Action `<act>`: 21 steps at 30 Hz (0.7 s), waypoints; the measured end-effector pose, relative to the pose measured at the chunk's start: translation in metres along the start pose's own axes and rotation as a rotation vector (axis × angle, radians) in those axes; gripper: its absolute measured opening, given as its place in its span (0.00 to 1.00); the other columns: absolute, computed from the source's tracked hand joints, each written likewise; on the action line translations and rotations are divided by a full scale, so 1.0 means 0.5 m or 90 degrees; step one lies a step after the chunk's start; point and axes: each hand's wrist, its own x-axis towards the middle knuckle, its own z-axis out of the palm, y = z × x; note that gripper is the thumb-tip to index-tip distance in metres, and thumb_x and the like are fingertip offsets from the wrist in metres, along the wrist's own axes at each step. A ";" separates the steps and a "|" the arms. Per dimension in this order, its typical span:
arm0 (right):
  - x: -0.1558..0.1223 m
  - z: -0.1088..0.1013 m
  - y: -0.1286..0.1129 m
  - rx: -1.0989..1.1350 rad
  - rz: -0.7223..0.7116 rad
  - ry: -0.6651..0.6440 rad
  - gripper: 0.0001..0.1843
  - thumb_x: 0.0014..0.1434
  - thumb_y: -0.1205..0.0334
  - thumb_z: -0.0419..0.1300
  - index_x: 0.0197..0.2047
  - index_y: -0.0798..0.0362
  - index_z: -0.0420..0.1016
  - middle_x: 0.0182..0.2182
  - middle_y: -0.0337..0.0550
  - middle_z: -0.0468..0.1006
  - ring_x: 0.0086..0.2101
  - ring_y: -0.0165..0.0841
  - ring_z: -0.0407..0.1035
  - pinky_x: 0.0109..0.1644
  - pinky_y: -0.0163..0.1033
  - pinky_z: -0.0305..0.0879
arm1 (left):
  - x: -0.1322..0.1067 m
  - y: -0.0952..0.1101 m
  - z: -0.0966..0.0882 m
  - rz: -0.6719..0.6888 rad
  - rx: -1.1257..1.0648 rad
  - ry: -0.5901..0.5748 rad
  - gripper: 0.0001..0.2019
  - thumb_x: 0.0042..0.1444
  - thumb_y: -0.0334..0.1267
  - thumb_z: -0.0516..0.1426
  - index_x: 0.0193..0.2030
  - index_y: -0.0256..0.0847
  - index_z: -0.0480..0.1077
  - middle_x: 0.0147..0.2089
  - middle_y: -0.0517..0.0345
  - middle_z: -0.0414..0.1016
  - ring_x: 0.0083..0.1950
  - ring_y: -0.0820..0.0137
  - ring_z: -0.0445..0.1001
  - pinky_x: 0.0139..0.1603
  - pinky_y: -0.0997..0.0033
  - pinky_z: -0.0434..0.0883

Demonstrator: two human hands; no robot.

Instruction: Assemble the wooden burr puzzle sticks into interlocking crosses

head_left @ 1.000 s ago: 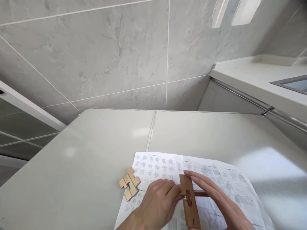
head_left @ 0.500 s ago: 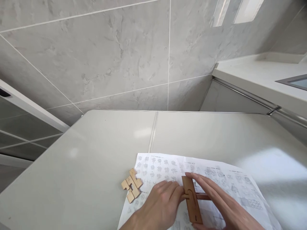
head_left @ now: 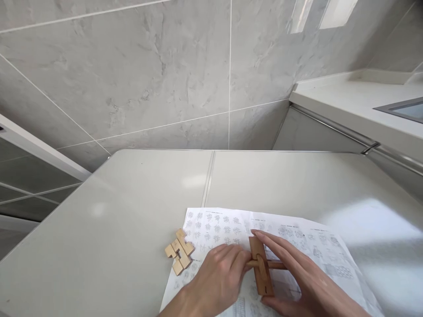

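Note:
My left hand is closed around the near end of a thin wooden stick. That stick meets the middle of a flat reddish-brown wooden puzzle piece, which has an oval part on its face and a dark mark at its lower end. More of the stick shows on the piece's other side. With the fingertips at the upper end and the thumb at the lower end, my right hand grips the flat piece. Under both hands lies a printed paper sheet.
Several light wooden puzzle pieces sit together at the sheet's left edge. The pale table has a seam across it. Beyond are a grey tiled wall and, at right, a white counter.
The flat piece has turned slightly between my hands and moved up a little in view. Both hands keep their hold. The whole view has shifted slightly.

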 end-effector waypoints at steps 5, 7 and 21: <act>0.000 0.000 0.009 0.054 -0.013 0.017 0.64 0.56 0.69 0.74 0.84 0.36 0.43 0.76 0.51 0.67 0.64 0.53 0.77 0.56 0.47 0.87 | 0.005 0.001 -0.007 0.007 0.000 0.001 0.08 0.74 0.25 0.50 0.50 0.41 0.67 0.38 0.57 0.77 0.32 0.63 0.76 0.32 0.64 0.73; 0.000 -0.006 0.013 0.055 -0.016 0.030 0.61 0.56 0.67 0.75 0.83 0.36 0.47 0.74 0.52 0.70 0.64 0.53 0.77 0.56 0.48 0.87 | 0.007 0.001 -0.010 0.005 -0.009 -0.002 0.09 0.74 0.25 0.50 0.52 0.41 0.67 0.38 0.57 0.78 0.32 0.64 0.77 0.33 0.64 0.74; -0.003 -0.016 0.023 0.106 0.034 0.001 0.50 0.63 0.62 0.72 0.81 0.36 0.54 0.76 0.47 0.67 0.67 0.49 0.73 0.62 0.48 0.83 | 0.009 0.000 -0.008 -0.019 -0.029 0.005 0.09 0.75 0.26 0.51 0.54 0.41 0.69 0.39 0.57 0.79 0.33 0.65 0.78 0.31 0.65 0.73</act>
